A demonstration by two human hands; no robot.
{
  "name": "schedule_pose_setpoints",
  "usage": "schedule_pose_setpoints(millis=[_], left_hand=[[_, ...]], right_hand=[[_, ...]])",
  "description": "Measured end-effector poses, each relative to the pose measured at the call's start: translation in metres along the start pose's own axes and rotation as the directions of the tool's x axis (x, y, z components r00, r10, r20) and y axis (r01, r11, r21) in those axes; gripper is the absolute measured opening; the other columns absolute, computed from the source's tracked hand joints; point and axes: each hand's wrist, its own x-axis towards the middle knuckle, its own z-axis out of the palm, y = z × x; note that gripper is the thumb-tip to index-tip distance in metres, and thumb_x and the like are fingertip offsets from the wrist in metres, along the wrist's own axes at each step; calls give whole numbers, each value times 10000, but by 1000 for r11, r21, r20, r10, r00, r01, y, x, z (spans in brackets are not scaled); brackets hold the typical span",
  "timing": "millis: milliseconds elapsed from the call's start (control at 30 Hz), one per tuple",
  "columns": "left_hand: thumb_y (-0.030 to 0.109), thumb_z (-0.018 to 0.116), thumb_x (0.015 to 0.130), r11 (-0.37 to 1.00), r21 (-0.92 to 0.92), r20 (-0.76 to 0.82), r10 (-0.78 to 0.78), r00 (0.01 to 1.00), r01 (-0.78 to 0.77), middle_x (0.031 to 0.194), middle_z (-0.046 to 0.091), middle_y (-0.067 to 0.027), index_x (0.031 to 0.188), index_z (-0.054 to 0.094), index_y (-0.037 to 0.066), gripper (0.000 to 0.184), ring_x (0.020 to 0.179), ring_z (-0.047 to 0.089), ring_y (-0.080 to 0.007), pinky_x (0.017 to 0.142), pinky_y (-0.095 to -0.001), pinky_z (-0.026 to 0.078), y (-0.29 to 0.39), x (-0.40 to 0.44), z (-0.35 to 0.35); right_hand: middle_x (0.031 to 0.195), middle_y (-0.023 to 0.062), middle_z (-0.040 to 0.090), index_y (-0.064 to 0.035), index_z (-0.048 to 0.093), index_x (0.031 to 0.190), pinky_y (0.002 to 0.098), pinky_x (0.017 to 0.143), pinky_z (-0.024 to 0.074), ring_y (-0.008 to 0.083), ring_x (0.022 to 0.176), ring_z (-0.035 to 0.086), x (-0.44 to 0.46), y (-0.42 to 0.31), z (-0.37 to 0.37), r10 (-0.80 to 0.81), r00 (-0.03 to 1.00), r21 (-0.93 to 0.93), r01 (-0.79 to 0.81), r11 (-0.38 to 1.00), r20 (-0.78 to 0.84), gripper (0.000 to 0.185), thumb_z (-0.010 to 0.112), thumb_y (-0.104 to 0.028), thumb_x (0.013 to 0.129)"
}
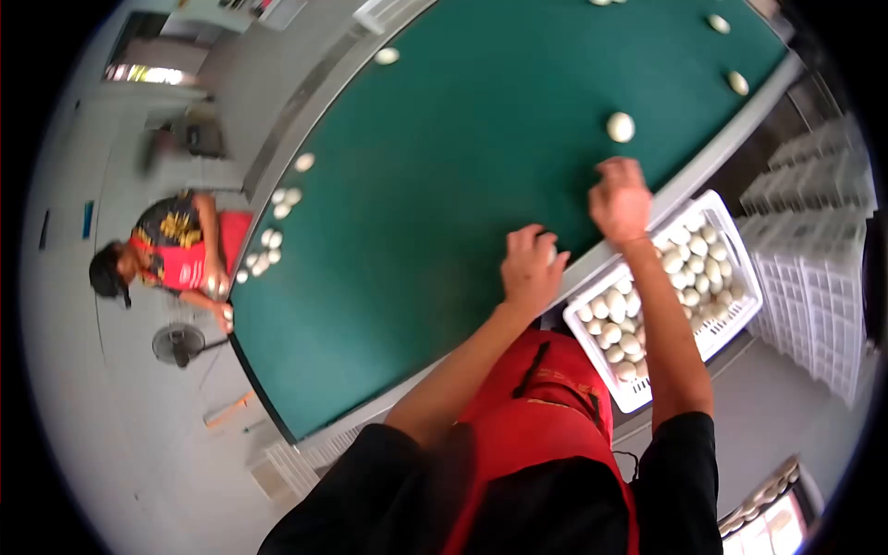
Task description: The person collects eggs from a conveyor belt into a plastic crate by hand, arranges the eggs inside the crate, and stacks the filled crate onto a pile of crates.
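My left hand (531, 270) is over the near edge of the green conveyor belt (444, 176), its fingers curled round a pale egg (552, 252) that shows between thumb and fingers. To its right, my right hand (621, 202) is above the belt's edge with its fingers bent inward; what they hold, if anything, is hidden. Just beyond its fingertips lies a single white egg (621, 127), apart from the hand. Below my right forearm stands a white plastic basket (632, 396) holding many pale eggs (614, 331).
Several eggs (275, 239) lie along the belt's far left edge, and others (737, 83) at the upper right. A co-worker (190, 250) in a red apron handles eggs at the left end. Stacked white plastic crates (805, 268) stand at right. A fan (178, 345) is behind.
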Motion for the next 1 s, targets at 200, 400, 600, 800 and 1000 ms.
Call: schedule_pose_setpoints(millis=[200,400,600,800,1000], left_hand=[[66,718,789,903,-383,-177,-278,944,194,847,670,-108,938,668,93,159,821,685,-323,740,-422,560,-57,-14,-27],[79,720,882,706,-643,-494,-679,544,296,972,651,-110,1239,616,41,374,746,651,-200,681,-326,549,-322,-30,-172],[266,925,716,463,-363,-377,-867,327,809,1501,367,-279,1599,302,239,1081,1030,686,-365,630,-405,672,-515,3,-346],[622,768,823,391,-240,-134,-920,368,889,1537,466,-185,1626,286,257,1005,1228,610,-356,682,-463,676,-566,63,-387],[628,687,873,200,-25,-164,-967,194,979,1553,480,-144,1598,348,216,899,1287,587,-384,702,-485,663,-634,84,-391]], right_hand=[[1330,180,562,-205,465,1487,502,835,575,410,1022,683,48,-4,15,378,906,-329,-304,894,190,526,609,-343,1000],[1276,197,589,-303,471,1481,498,879,561,417,1027,679,61,-43,33,366,862,-415,-207,886,352,498,606,-345,1003],[1365,203,515,-213,614,1346,490,887,568,424,1044,666,50,-40,54,291,881,-353,-155,923,374,391,658,-257,961],[1365,203,529,-176,619,1365,489,906,569,425,1064,659,46,-59,52,278,873,-285,-170,943,401,453,701,-141,920],[1356,190,531,-185,611,1370,474,877,580,400,1016,672,41,-83,61,288,863,-275,-183,944,415,496,724,-94,895]])
